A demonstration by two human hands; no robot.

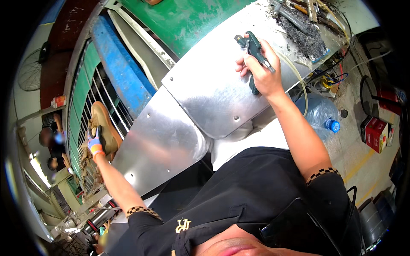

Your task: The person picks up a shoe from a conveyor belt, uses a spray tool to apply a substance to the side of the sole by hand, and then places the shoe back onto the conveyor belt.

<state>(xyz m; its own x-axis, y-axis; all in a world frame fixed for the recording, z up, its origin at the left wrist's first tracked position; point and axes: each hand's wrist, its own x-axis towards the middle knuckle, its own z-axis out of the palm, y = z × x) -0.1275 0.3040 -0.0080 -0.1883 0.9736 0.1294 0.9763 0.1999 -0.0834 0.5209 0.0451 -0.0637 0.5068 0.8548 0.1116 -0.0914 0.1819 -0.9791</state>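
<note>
My right hand (pixel 265 70), bare, is closed around a dark green trigger gun (pixel 255 47) with metal fittings, held over the shiny metal tabletop (pixel 213 94). A pale hose (pixel 301 79) curves down beside that hand. Far to the left, my left hand (pixel 95 141) wears a light glove with an orange cuff. Its fingers grip a tan shoe (pixel 104 123) at the wire rack; the shoe's far side and some of the fingertips are hidden.
More tan shoes (pixel 87 170) sit along the wire rack (pixel 121 109), beside a blue panel (pixel 121 64). Tools lie in dark residue (pixel 301 36) at the tabletop's far right. A large clear water bottle (pixel 318 113) and a red box (pixel 373 134) are on the floor.
</note>
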